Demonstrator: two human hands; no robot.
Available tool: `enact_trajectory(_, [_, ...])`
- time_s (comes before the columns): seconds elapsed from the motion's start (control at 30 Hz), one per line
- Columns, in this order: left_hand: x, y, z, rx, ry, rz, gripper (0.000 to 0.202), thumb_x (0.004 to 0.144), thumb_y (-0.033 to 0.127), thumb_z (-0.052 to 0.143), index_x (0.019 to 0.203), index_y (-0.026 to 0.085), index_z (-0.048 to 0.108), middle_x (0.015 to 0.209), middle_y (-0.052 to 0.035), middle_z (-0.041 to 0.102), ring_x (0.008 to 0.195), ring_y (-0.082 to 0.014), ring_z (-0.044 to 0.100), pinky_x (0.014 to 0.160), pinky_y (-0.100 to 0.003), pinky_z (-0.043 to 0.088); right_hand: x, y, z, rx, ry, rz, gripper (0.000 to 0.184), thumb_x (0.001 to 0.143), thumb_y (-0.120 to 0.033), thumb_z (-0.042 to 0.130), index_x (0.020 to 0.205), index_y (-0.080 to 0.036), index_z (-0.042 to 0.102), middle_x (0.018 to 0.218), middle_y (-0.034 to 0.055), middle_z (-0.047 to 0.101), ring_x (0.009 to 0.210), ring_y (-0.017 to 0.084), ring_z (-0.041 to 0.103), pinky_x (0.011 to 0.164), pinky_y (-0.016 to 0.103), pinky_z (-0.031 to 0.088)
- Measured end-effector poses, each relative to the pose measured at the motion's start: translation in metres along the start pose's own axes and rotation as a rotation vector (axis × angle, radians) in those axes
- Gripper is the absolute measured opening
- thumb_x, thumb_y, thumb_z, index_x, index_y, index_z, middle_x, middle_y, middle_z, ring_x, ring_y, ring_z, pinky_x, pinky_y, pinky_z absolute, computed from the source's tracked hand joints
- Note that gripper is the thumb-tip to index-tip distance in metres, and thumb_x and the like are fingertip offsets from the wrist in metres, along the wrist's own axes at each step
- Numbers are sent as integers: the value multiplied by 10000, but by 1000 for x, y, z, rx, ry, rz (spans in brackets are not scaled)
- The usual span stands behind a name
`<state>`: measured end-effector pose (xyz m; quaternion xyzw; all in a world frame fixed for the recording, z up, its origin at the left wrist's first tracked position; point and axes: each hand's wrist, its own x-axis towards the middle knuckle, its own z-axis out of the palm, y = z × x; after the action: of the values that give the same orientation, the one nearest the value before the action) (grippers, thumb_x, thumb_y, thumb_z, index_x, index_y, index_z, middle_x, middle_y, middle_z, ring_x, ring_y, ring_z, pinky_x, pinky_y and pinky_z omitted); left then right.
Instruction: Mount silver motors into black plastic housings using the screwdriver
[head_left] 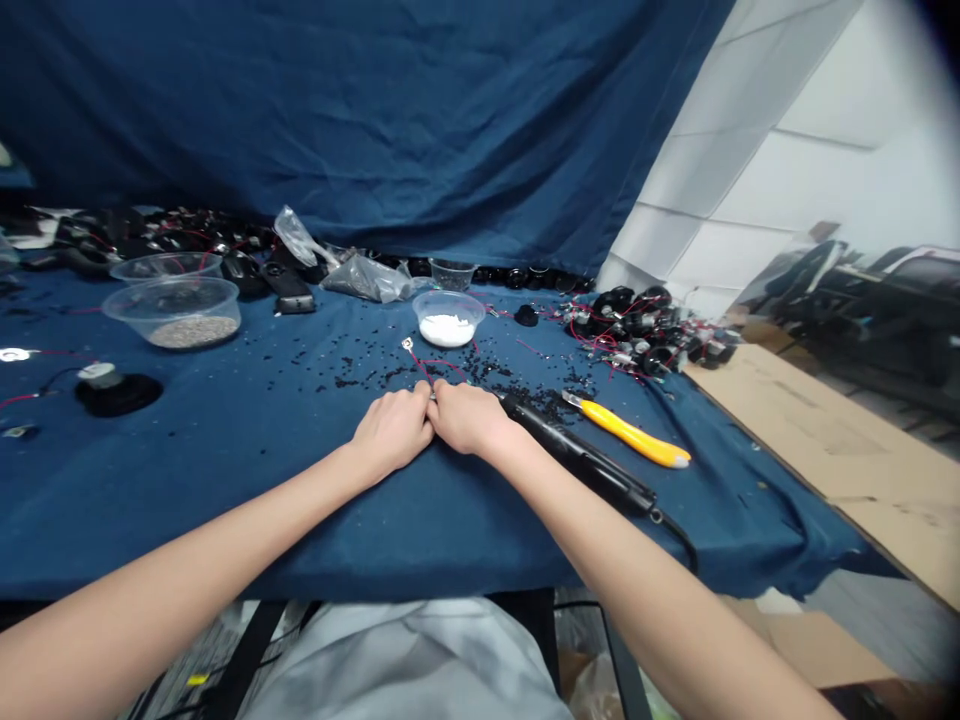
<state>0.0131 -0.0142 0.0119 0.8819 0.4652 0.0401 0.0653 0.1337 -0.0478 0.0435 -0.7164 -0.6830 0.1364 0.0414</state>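
My left hand (395,428) and my right hand (466,415) meet over the blue cloth, fingers closed and fingertips touching. A thin red wire (423,370) comes out from between them, with a small round silvery piece (407,344) at its far end. More of the wire arcs behind my right hand. What lies right between the fingertips is hidden. A black corded cylindrical tool (581,458) lies beside my right wrist, partly behind it. To its right is a yellow-handled utility knife (634,435).
A clear bowl of white pieces (448,330) stands beyond my hands, amid scattered black bits (390,375). Further left is a bowl of greyish grains (193,330). Wired black parts (637,325) pile up at right, near cardboard (817,430). A black round part (120,393) lies left.
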Motion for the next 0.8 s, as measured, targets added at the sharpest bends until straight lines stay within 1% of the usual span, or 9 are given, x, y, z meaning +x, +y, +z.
enact_trajectory(0.17, [2, -2, 0, -42, 28, 19, 286, 978, 349, 534, 1136, 116, 584, 956, -62, 645, 851, -180, 646, 805, -383, 547, 1, 0, 7, 157, 33, 30, 371, 973, -435, 507, 1182, -138, 581, 1117, 90, 634, 1042, 220, 618, 947, 476, 474])
enact_trajectory(0.27, [-1, -4, -1, -107, 64, 62, 286, 966, 366, 551, 1094, 113, 590, 884, -44, 633, 775, -163, 634, 753, -357, 547, -3, 12, 5, 313, 81, 11, 363, 954, -450, 538, 1130, -139, 601, 1069, 75, 643, 1019, 212, 620, 942, 466, 472])
enact_trajectory(0.33, [-4, -9, -3, -183, 96, 124, 309, 952, 390, 568, 1098, 118, 581, 807, -18, 613, 684, -140, 607, 684, -318, 538, -9, 27, 0, 454, 112, 3, 361, 955, -473, 529, 1027, -131, 618, 960, 55, 650, 908, 181, 637, 866, 412, 507])
enact_trajectory(0.37, [-6, -12, -4, -229, 114, 165, 336, 932, 399, 596, 1116, 119, 571, 790, -8, 605, 656, -131, 593, 662, -304, 531, -13, 36, -4, 542, 140, 7, 391, 989, -487, 451, 1011, -129, 607, 896, 42, 641, 819, 155, 637, 796, 368, 523])
enact_trajectory(0.43, [-9, -21, -8, -317, 172, 244, 372, 889, 331, 652, 1180, 129, 537, 864, -17, 611, 704, -131, 594, 688, -293, 528, -23, 50, -12, 736, 123, -46, 507, 1018, -551, 300, 975, -132, 583, 755, 7, 607, 607, 106, 588, 622, 285, 514])
enact_trajectory(0.5, [-10, -32, -15, -386, 248, 266, 344, 892, 243, 623, 1198, 129, 517, 895, -24, 611, 734, -137, 593, 703, -294, 516, -35, 59, -20, 910, 99, -119, 570, 1006, -608, 232, 924, -143, 552, 709, -7, 583, 526, 85, 541, 543, 250, 481])
enact_trajectory(0.57, [-9, -42, -24, -436, 303, 283, 295, 902, 228, 587, 1179, 142, 535, 884, -21, 616, 760, -147, 592, 721, -299, 499, -45, 62, -27, 1041, 91, -185, 576, 977, -659, 246, 860, -159, 507, 705, -8, 575, 508, 77, 523, 518, 237, 457])
enact_trajectory(0.67, [3, -52, -32, -497, 315, 318, 256, 885, 305, 612, 1106, 175, 607, 844, -3, 647, 765, -148, 606, 735, -280, 485, -55, 61, -34, 1158, 106, -254, 545, 939, -689, 321, 811, -175, 454, 691, -10, 565, 496, 70, 508, 501, 219, 418])
enact_trajectory(0.8, [37, -51, -29, -566, 251, 331, 291, 825, 415, 680, 1011, 190, 686, 805, 4, 702, 738, -151, 645, 716, -249, 494, -60, 71, -38, 1214, 142, -282, 495, 947, -630, 397, 810, -163, 486, 693, -2, 565, 525, 73, 509, 531, 217, 417])
